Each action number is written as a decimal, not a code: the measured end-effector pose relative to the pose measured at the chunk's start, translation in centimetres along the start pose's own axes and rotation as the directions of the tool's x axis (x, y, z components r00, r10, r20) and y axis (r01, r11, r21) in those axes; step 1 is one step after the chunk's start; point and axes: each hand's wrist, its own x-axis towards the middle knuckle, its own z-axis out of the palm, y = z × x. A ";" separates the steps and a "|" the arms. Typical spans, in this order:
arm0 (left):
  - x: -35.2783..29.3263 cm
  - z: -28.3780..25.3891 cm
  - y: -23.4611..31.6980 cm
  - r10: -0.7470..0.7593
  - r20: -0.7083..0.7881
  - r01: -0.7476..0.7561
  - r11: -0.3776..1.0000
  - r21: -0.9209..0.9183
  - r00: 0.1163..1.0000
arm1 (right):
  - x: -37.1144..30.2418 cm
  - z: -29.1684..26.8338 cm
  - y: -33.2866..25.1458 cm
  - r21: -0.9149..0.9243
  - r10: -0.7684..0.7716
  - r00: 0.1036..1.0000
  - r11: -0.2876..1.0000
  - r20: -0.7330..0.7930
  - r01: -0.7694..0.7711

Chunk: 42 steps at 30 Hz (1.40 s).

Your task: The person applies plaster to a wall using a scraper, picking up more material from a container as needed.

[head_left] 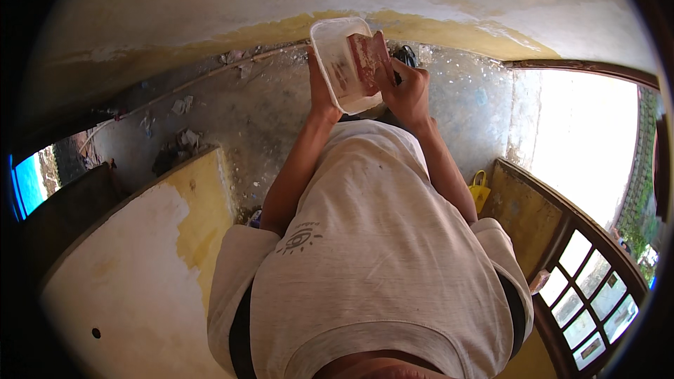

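Note:
My left hand (321, 95) is closed round the left side of a translucent white plastic tub (323, 45), holding it up in front of me. Its open mouth faces me, and brownish smears mark the inside. In my right hand (409, 95) is a reddish-brown flat tool (364, 63) with a pale crust on its face; its exact kind does not show. Part of this tool lies over the tub's right side, reaching into its mouth. My right fingers wrap the tool's right end, partly hidden by the hand itself.
A wall (281, 0) with patchy white and yellow paint stands just beyond the tub. Scraps and specks litter the grey floor (463, 98). To my left is a low partition (154, 238). At right are a yellow bag (479, 189), a bright doorway (572, 133) and a paned window door (590, 298).

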 end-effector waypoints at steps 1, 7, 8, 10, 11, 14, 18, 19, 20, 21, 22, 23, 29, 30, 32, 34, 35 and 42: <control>-0.1 -0.5 0.0 0.000 -0.002 0.000 1.000 0.000 1.000 | 0.0 0.0 -0.1 0.001 0.001 1.000 1.000 0.001 -0.001; 0.4 -2.3 -0.4 0.057 0.318 0.035 0.960 -0.277 0.946 | -0.1 0.3 -3.6 0.024 0.060 0.998 0.998 0.012 -0.060; 1.3 -4.3 -0.8 0.124 0.426 -0.022 0.971 -0.236 0.896 | -0.3 0.8 -3.9 0.055 0.019 0.998 0.998 0.067 -0.023; 0.6 -3.6 -1.1 0.148 0.390 -0.097 0.984 -0.147 0.909 | -0.6 1.7 -3.5 0.088 -0.031 0.995 0.996 0.098 0.022; 0.3 -3.3 -1.2 0.159 0.372 -0.131 0.986 -0.100 0.915 | -0.4 1.6 -3.1 0.088 -0.026 0.995 0.996 0.092 0.018; -0.3 -1.8 -0.8 0.133 0.086 -0.140 0.987 0.081 0.987 | -0.2 1.2 -2.6 0.025 -0.030 0.989 0.999 0.146 0.027; -0.7 0.7 -0.7 0.163 -0.086 -0.148 0.976 0.160 0.983 | -0.3 0.5 -4.0 0.012 -0.026 0.993 1.000 0.115 0.025; -0.7 0.8 -0.7 0.157 -0.119 -0.141 0.981 0.130 0.980 | -0.5 0.4 -4.3 0.011 0.003 0.992 1.000 0.126 -0.005; -0.8 0.5 -0.8 0.158 -0.119 -0.142 0.981 0.131 0.980 | -0.8 0.9 -4.1 0.012 0.002 0.992 1.000 0.125 -0.004; -0.8 0.1 -0.8 0.141 -0.130 -0.122 0.982 0.147 0.981 | -1.2 1.6 -3.8 0.018 -0.075 0.991 0.997 0.106 0.074; -0.8 -0.3 -0.9 0.125 -0.142 -0.101 0.982 0.162 0.982 | -1.4 1.9 -3.6 0.022 -0.153 0.984 0.988 0.087 0.152; -0.8 -0.6 -1.0 0.122 -0.140 -0.099 0.981 0.164 0.983 | -1.3 1.8 -3.4 0.022 -0.152 0.985 0.988 0.083 0.150; -1.3 1.2 -0.7 0.120 -0.028 -0.116 0.987 0.108 0.992 | -0.5 0.2 -1.9 -0.003 -0.073 0.997 0.997 0.034 0.073; -1.4 1.4 -0.6 0.104 -0.012 -0.101 0.987 0.124 0.995 | -0.6 -0.3 -2.0 -0.013 -0.042 0.999 0.999 0.006 0.042; -1.5 0.9 -0.5 0.086 0.065 -0.091 0.992 0.090 0.994 | -0.9 -0.6 -2.6 0.010 0.015 1.000 1.000 -0.018 -0.015; -1.7 1.2 -0.7 0.075 0.007 -0.076 0.990 0.118 0.997 | -1.6 -0.1 -2.4 0.012 0.007 1.000 1.000 0.026 -0.007; -1.8 1.3 -0.8 0.070 -0.052 -0.061 0.987 0.147 0.996 | -2.1 0.2 -2.0 0.018 -0.003 0.997 1.000 0.072 0.002; -2.0 1.6 -1.0 -0.001 -0.051 0.012 0.976 0.219 0.999 | -1.2 -0.4 1.7 0.015 0.055 0.998 0.998 0.025 -0.056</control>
